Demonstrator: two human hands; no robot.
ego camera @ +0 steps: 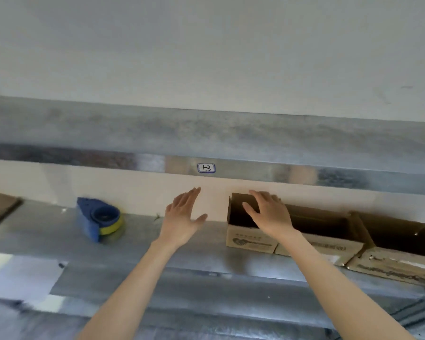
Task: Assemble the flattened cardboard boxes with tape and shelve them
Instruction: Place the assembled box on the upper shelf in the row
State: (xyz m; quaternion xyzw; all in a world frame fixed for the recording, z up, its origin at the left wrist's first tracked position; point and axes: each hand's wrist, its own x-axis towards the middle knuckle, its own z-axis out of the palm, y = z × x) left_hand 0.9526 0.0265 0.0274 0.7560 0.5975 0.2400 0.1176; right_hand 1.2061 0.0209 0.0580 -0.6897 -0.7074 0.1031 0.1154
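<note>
You see soft, even light with faint shadows, though the boxes [255, 241] hold dark interiors. Motion blur smears everything, worst at lower left. Pale glare streaks the metal shelf [201, 256], and wide-angle distortion bends its edges.

A: How many boxes?
B: Three open boxes [250, 241] [334, 245] [390, 266], toward three o'clock; one flat cardboard piece [0, 207] at nine.
A: Anything else?
B: One tape dispenser [98, 217], one label [206, 168] at twelve, two hands [182, 217] [270, 214].
</note>
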